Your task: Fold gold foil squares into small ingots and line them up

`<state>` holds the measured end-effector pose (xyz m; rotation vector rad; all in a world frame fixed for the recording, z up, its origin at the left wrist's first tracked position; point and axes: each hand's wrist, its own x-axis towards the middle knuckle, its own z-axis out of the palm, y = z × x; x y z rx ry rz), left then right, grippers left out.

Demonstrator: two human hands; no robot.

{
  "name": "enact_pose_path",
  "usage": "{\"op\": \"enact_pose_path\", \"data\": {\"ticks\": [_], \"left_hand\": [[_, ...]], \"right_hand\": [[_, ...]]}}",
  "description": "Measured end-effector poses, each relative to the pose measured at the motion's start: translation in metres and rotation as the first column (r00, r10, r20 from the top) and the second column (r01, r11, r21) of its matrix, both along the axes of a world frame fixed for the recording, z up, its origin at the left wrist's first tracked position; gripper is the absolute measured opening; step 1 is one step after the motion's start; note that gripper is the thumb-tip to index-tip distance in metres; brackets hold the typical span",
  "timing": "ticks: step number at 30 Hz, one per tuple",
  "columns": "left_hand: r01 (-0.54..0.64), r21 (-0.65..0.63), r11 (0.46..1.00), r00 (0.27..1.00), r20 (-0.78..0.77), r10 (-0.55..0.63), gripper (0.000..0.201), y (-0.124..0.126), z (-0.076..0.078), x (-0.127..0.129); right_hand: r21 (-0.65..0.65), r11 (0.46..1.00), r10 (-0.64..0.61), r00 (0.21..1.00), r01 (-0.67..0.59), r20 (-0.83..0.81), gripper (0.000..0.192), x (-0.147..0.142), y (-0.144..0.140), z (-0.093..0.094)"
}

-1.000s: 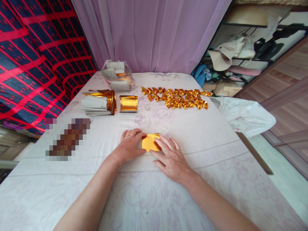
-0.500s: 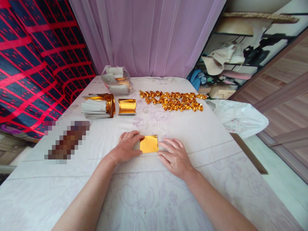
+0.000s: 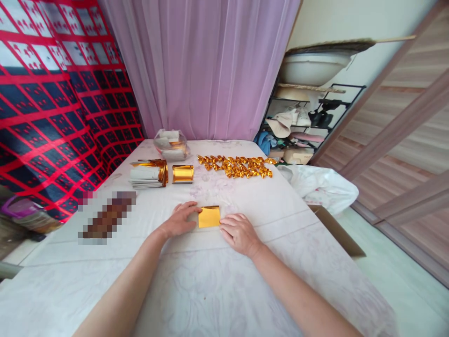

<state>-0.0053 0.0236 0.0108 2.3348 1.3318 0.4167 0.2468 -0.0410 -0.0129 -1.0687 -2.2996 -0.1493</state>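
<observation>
A gold foil paper rectangle [image 3: 209, 217] lies flat on the patterned white cloth between my hands. My left hand [image 3: 180, 221] is at its left side, fingers stretched out, index fingertip touching the upper left corner. At the right edge, my right hand [image 3: 240, 232] lies low with its fingers extended and fairly close together, the fingertips against the paper. Neither hand grips it. Farther back are a small stack of gold foil sheets [image 3: 183, 174] and a larger fanned stack [image 3: 149, 174] with grey-white backs. Several folded gold foil pieces [image 3: 242, 167] lie in rows behind my right hand.
A clear plastic bag [image 3: 171, 144] of more sheets stands at the back left. A pixelated object [image 3: 108, 217] lies on the left. Past the right edge are a white plastic bag [image 3: 319, 185], a cardboard box [image 3: 336, 231] and a loaded shelf rack [image 3: 298, 121]. A purple curtain [image 3: 210, 70] hangs behind.
The camera view has tilted upward, showing more of the shelf and curtain. My right hand's fingers have drawn closer together and now touch the paper's right edge. My left hand stays beside the paper.
</observation>
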Motion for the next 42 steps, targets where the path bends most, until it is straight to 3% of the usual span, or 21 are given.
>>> {"op": "enact_pose_path", "data": {"ticks": [5, 11, 17, 23, 28, 42], "left_hand": [[-0.120, 0.168, 0.978, 0.992, 0.058, 0.112, 0.030, -0.032, -0.011, 0.015], [-0.103, 0.268, 0.958, 0.995, 0.013, 0.103, 0.021, -0.064, -0.009, 0.027], [-0.100, 0.299, 0.949, 0.987, -0.090, 0.132, 0.017, -0.059, 0.003, 0.031], [0.014, 0.278, 0.961, 0.974, -0.221, 0.050, 0.014, -0.049, 0.014, 0.033], [0.078, 0.292, 0.953, 0.970, -0.243, -0.005, 0.017, -0.046, 0.007, 0.027], [0.060, 0.368, 0.928, 0.990, -0.143, -0.007, 0.026, -0.046, -0.002, 0.023]], "right_hand": [[-0.023, 0.999, -0.029, 0.998, 0.031, 0.060, 0.014, -0.002, 0.000, 0.002], [-0.021, 0.999, -0.040, 0.993, 0.043, 0.107, 0.015, -0.005, -0.001, 0.005], [-0.005, 0.999, -0.048, 0.994, 0.049, 0.099, 0.014, -0.006, -0.001, 0.005], [-0.072, 0.996, -0.043, 0.998, 0.046, 0.039, 0.014, -0.006, -0.002, 0.006], [-0.128, 0.991, -0.033, 0.999, 0.034, 0.012, 0.016, -0.005, -0.004, 0.009], [-0.265, 0.960, -0.102, 0.994, 0.088, -0.040, 0.023, -0.008, -0.003, 0.009]]}}
